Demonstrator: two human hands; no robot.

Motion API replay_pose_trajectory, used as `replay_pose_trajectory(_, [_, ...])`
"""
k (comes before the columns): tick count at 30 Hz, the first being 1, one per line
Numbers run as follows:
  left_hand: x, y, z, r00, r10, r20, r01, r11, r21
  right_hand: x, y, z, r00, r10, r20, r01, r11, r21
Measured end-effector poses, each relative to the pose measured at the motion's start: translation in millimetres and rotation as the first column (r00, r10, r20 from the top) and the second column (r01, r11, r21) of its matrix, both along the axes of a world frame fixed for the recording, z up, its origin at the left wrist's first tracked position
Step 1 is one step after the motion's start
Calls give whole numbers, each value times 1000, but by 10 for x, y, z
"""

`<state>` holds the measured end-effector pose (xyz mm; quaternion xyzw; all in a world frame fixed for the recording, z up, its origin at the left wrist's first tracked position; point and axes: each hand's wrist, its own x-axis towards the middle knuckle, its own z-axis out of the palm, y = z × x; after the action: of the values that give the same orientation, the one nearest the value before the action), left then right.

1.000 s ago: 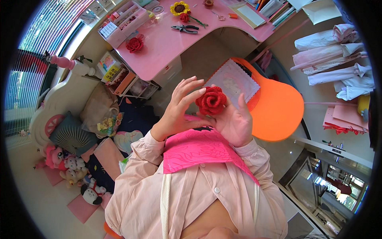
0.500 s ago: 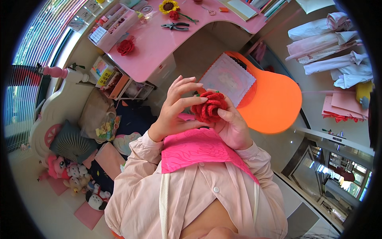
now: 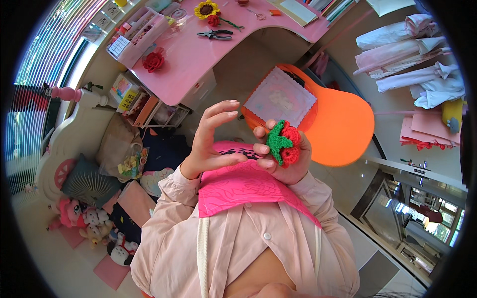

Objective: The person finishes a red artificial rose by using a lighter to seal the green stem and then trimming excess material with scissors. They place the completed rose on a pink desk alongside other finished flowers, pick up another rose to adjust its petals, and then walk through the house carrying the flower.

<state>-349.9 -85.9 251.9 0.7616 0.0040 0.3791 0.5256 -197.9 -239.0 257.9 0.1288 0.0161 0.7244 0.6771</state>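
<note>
A crocheted red rose (image 3: 290,144) with a green leafy base sits in my right hand (image 3: 293,166), held between thumb and fingers. It is tipped sideways, so the green base faces left and the red petals face right. My left hand (image 3: 211,141) is raised beside it, a short gap away. Its fingers are spread and curved with nothing in them. Below both hands is the bright pink apron (image 3: 253,186) over my chest.
Ahead stands a pink desk (image 3: 186,59) with a second red rose (image 3: 153,60), pliers (image 3: 215,35), a sunflower (image 3: 206,9) and a compartment organizer (image 3: 141,35). An orange chair (image 3: 343,129) stands right of my hands. Plush toys (image 3: 94,221) and cushions lie at left.
The rose has turned from petals toward me to its green base facing left, and has moved slightly right. My left hand has let go of it and drawn away left.
</note>
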Motion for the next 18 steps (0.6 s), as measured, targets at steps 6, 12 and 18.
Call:
replay_pose_trajectory(6, [-16, -30, 100, 999, 23, -28, -23, 999, -24, -63, 36, 73, 995, -26, 99, 38, 992, -119])
replay_pose_trajectory(12, [51, -98, 200, 991, 130, 33, -133, 929, 346, -108, 64, 34, 995, -73, 68, 79, 994, -76])
replay_pose_trajectory(18, [137, -216, 212, 964, 232, 129, -265, 825, 498, -128, 87, -5, 995, -87, 40, 92, 987, -130])
